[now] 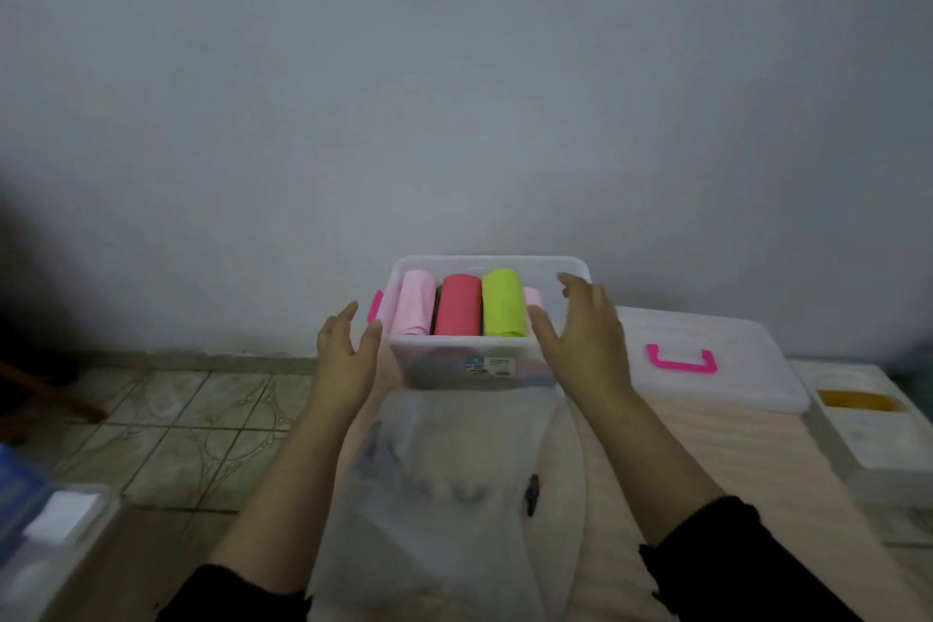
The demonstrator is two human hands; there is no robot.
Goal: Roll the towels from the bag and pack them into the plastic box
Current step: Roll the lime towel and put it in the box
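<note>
A clear plastic box (454, 349) with a pink side latch stands at the table's far edge. Inside it lie rolled towels side by side: a pale pink one (416, 303), a red one (458, 306), a lime green one (504, 303), and another pale pink one (532, 297) mostly hidden by my right hand. My left hand (346, 351) hovers open just left of the box's near corner. At the box's right end, my right hand (580, 333) is open with fingers spread; whether it touches the rim is unclear. A limp translucent plastic bag (454, 480) lies flat in front of the box.
The box's clear lid (707, 389) with a pink handle (681, 361) lies on the table to the right. Beyond it sits a white tray (868, 439) with something yellow inside. A plastic container (55, 535) stands at lower left above the tiled floor. A bare wall is behind.
</note>
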